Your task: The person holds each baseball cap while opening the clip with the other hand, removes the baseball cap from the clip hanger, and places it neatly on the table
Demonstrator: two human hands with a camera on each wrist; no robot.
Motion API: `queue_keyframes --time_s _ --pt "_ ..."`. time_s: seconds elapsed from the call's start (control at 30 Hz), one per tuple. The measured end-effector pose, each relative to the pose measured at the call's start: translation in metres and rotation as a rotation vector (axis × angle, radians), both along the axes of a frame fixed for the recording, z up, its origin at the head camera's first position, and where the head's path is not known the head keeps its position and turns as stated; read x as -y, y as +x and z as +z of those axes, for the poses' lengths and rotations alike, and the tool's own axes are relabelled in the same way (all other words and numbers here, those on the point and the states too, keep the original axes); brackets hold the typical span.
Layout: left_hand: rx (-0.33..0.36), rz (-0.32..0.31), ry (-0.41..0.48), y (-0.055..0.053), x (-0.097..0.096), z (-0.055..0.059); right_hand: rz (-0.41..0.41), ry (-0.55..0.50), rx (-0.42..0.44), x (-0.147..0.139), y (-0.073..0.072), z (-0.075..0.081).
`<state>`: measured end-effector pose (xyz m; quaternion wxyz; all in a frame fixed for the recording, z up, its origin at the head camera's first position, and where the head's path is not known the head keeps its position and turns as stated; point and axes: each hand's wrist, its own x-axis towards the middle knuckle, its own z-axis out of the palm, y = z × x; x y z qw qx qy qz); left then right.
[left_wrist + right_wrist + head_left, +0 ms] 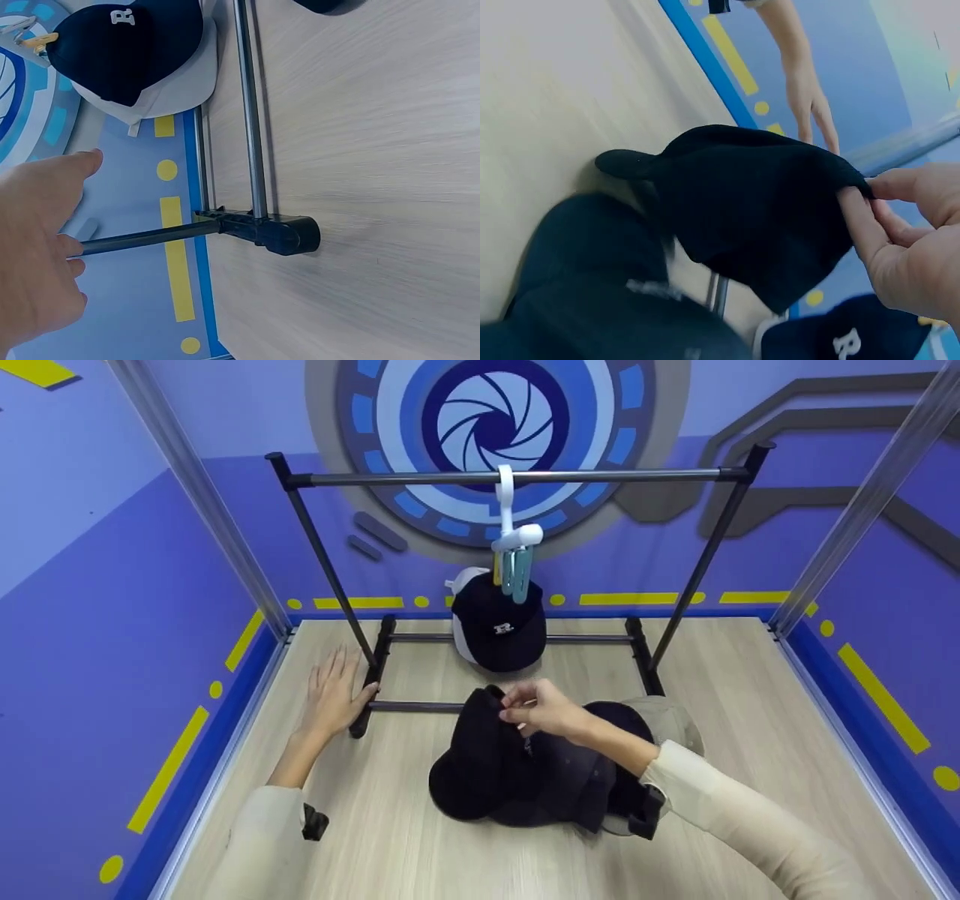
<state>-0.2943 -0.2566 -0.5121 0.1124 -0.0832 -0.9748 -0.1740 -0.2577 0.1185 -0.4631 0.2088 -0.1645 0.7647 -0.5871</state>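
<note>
My right hand (546, 707) pinches the edge of a plain black cap (480, 765), thumb and fingers closed on its rim. In the right wrist view that black cap (742, 195) is tilted, its brim pointing away from the fingers. Beside it, more dark caps (574, 772) lie bunched together under my right forearm. My left hand (334, 697) is at the left side of the rack (365, 706), fingers spread and straight, thumb by the post. A black and white cap with a letter on it (499, 622) hangs from a white hanger with coloured clips (517, 540).
The rack's top bar (420, 478) spans the back, and its lower front bar (416, 706) runs behind the caps. A beige cap (671, 720) lies at the right of the pile. Blue printed walls (112, 660) enclose the wood-grain table (390, 840) at the back and sides.
</note>
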Motion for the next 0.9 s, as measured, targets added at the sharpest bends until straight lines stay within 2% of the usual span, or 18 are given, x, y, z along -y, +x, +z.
queue_keyframes --time_s 0.33,0.63,0.9 --pt "0.007 -0.023 0.033 0.000 -0.007 -0.002 0.132 0.051 0.013 -0.040 0.005 -0.012" --pt "-0.004 -0.050 0.046 0.001 -0.012 -0.004 0.126 0.042 0.081 -0.042 0.019 -0.015" --pt "-0.024 -0.071 0.033 0.002 -0.014 -0.006 0.104 0.062 0.052 -0.042 0.024 -0.017"
